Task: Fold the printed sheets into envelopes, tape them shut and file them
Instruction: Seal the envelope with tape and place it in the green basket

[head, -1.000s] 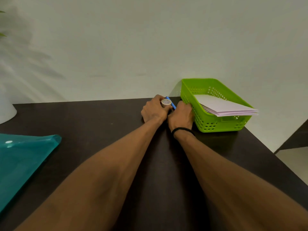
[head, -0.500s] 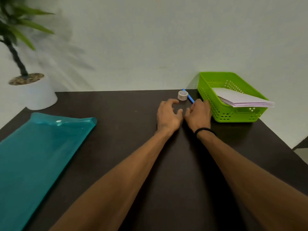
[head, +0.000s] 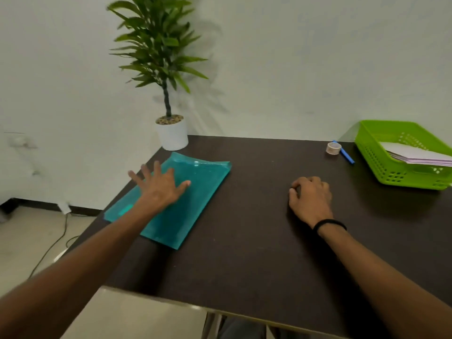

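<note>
The left hand (head: pixel 160 189) lies spread over the teal plastic folder (head: pixel 186 204), fingers straight and splayed toward 11 o'clock, the thumb pointing to 3 o'clock; its grip is apart and holds nothing, and whether the palm presses the folder or floats just above it cannot be told. The right hand (head: pixel 310 199) rests on the dark surface (head: pixel 256 253) at about 2 o'clock from the viewer, its fingers loosely curled under, the grip slack and empty. A black band (head: pixel 329 223) circles that wrist.

The folder lies flat at 10 o'clock on the surface, its long side running from the near left edge toward 1 o'clock, its far end slightly lifted and glossy. Well apart from both hands, at 1 o'clock near the back edge, a small roll of tape (head: pixel 333 148) stands on the surface, with a blue pen (head: pixel 344 152) lying just beside it on its right. Just past the pen, at 2 o'clock, sits the green basket (head: pixel 391 167), and in it a stack of white sheets (head: pixel 415 154) tilted so that its near end overhangs the rim.

At 11 o'clock, at the back left corner of the surface, a leafy plant in a white pot (head: pixel 172 134) stands against the pale wall. A cable (head: pixel 56 241) trails over the floor at 9 o'clock.
</note>
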`<action>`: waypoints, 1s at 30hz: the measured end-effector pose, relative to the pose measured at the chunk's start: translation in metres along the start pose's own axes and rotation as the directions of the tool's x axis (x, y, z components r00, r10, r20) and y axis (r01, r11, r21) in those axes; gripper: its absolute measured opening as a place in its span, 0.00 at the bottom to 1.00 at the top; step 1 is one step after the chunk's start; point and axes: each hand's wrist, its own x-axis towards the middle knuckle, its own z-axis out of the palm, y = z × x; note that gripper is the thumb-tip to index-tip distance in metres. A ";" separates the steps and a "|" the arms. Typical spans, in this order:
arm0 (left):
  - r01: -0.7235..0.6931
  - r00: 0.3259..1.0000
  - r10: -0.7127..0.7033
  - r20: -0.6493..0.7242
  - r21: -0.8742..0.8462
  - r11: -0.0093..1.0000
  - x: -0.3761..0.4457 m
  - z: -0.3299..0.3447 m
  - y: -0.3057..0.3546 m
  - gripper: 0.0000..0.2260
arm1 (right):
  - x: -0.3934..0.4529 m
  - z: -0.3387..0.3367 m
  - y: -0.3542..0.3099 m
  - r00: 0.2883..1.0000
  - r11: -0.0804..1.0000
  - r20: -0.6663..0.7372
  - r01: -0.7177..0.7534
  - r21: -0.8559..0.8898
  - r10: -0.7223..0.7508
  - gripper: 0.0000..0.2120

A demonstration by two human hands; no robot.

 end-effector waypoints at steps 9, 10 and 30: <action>-0.224 0.975 0.223 0.019 0.070 0.972 -0.092 0.017 0.056 0.34 | -0.031 0.020 -0.097 0.901 0.888 -0.010 0.429 0.164 -0.433 0.20; -0.270 0.962 0.272 -0.019 0.083 0.959 -0.101 0.018 0.066 0.32 | -0.031 0.021 -0.098 0.890 0.883 0.006 0.452 0.129 -0.456 0.22; -0.440 0.863 0.372 -0.341 -0.149 0.886 -0.043 0.056 0.099 0.21 | -0.008 0.056 -0.084 0.923 0.913 0.071 0.385 -0.134 -0.379 0.18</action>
